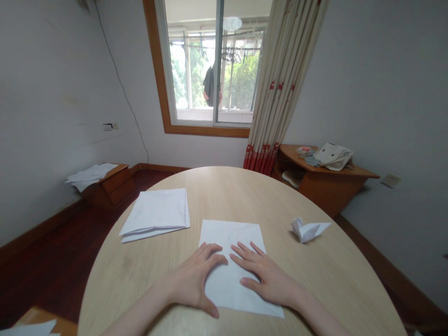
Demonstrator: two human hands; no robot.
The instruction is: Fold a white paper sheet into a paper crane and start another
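Observation:
A white sheet of paper (pixel 233 289) lies flat on the round wooden table (pixel 224 186) in front of me. Over its left edge is my left hand (pixel 198 275), fingers curved and thumb spread wide, holding nothing. My right hand (pixel 261 270) rests palm down on the sheet's right side with its fingers apart. To the right sits a small folded paper figure (pixel 308 231) with a pointed end. Farther back on the left, a stack of folded white paper (pixel 159 210) rests on the tabletop.
Beyond the table's right edge stands a brown corner cabinet (pixel 325 186) with a cloth bag (pixel 334 155) on top. At left, loose papers (pixel 91 175) cover a low wooden cabinet (pixel 114 186). A long curtain (pixel 275 93) hangs beside the window (pixel 196 116).

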